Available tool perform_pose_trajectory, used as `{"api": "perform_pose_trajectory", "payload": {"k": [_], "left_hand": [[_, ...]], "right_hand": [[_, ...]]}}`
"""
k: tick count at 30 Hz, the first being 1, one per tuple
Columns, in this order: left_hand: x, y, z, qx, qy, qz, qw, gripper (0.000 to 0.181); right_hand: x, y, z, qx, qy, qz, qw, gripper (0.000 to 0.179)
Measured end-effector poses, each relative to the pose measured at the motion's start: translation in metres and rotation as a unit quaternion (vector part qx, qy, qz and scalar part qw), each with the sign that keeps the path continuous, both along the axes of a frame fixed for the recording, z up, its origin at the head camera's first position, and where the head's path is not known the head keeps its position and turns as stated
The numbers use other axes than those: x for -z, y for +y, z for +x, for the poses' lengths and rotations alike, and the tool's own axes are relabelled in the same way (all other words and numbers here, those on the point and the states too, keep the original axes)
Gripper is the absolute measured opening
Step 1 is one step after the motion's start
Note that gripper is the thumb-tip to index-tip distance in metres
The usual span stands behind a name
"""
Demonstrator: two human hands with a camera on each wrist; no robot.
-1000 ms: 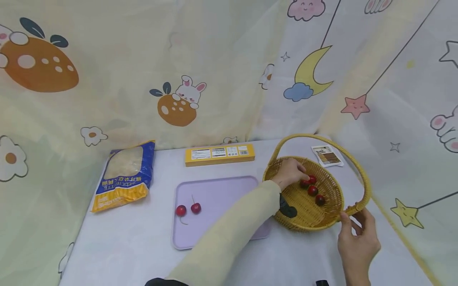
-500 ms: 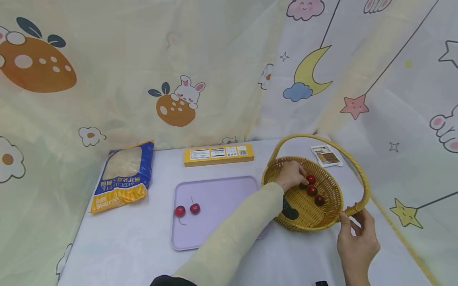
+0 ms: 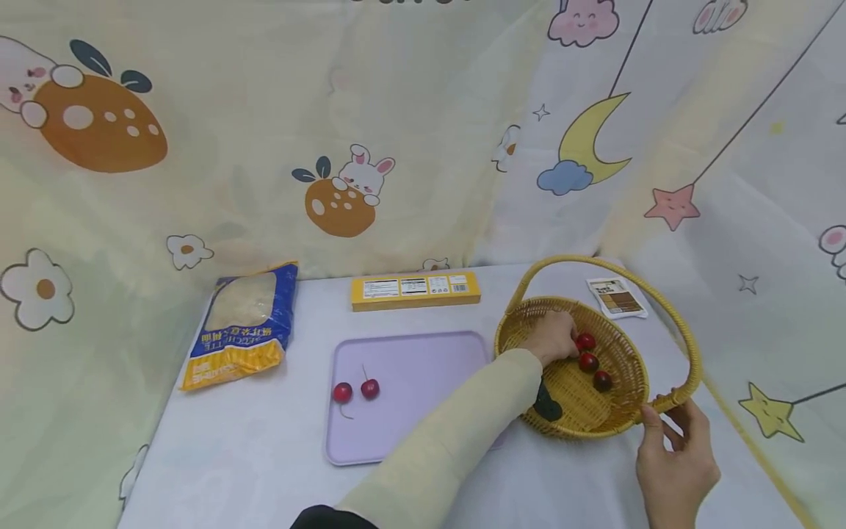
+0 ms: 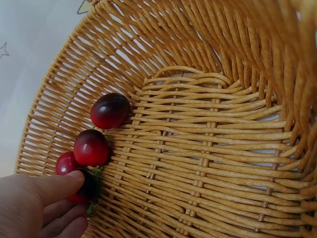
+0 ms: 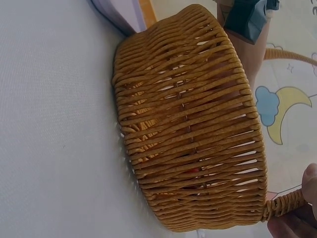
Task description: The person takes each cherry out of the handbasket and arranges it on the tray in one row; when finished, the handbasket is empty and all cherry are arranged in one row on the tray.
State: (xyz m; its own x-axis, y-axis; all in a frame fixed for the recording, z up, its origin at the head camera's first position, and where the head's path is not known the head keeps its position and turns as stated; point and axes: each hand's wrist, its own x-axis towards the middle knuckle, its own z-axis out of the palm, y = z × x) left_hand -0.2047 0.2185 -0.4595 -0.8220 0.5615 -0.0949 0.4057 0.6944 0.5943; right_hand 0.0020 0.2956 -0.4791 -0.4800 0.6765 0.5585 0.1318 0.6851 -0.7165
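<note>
My left hand (image 3: 552,339) reaches inside the round wicker basket (image 3: 573,420). In the left wrist view its thumb and fingers pinch a dark red-black cherry tomato (image 4: 89,186) with a green stem. Close by lie a red tomato (image 4: 65,162), a red one with a dark top (image 4: 92,147) and a darker one (image 4: 110,111), against the basket wall. My right hand (image 3: 681,459) grips the foot of the basket's arched handle (image 3: 692,353) at the near right rim; the right wrist view shows its fingers (image 5: 309,186) at the handle's wrapped base.
Left of the basket, a lilac tray (image 3: 410,367) holds two cherries (image 3: 370,389) with stems, and my left sleeve crosses it. Behind stand a yellow box (image 3: 416,291) and, to the left, a blue and yellow pasta bag (image 3: 244,327). A small packet (image 3: 616,297) lies behind the basket.
My left hand has closed in on the dark tomato at the far end of the row. The right hand stays at the handle. The head view has shifted slightly.
</note>
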Motion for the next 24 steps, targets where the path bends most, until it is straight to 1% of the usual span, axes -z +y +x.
{"api": "perform_pose_trajectory", "payload": {"k": [4, 7, 11, 14, 17, 20, 24], "left_hand": [[0.000, 0.000, -0.001, 0.006, 0.014, -0.007, 0.9999, 0.014], [-0.002, 0.000, 0.000, 0.011, 0.019, -0.005, 0.9998, 0.015], [-0.004, -0.002, 0.002, 0.007, 0.008, 0.009, 0.9999, 0.018], [-0.007, -0.005, 0.002, 0.006, 0.014, 0.013, 0.9998, 0.016], [-0.013, -0.011, 0.002, 0.009, 0.012, 0.025, 0.9996, 0.017], [-0.019, -0.019, 0.001, 0.015, 0.006, 0.051, 0.9986, 0.018], [-0.024, -0.034, -0.001, 0.036, 0.014, 0.078, 0.9962, 0.018]], "right_hand": [[0.001, 0.001, 0.000, 0.002, 0.003, -0.005, 1.0000, 0.049], [0.002, 0.001, 0.001, 0.000, 0.015, -0.011, 0.9998, 0.049], [0.004, 0.002, 0.002, -0.003, 0.028, -0.015, 0.9995, 0.052], [0.004, 0.002, 0.002, -0.004, 0.035, -0.021, 0.9992, 0.053], [0.005, 0.002, 0.001, -0.003, 0.041, -0.028, 0.9988, 0.053], [0.005, 0.001, 0.000, 0.005, 0.039, -0.029, 0.9988, 0.054], [0.006, 0.002, -0.002, 0.011, 0.039, -0.032, 0.9987, 0.053]]}}
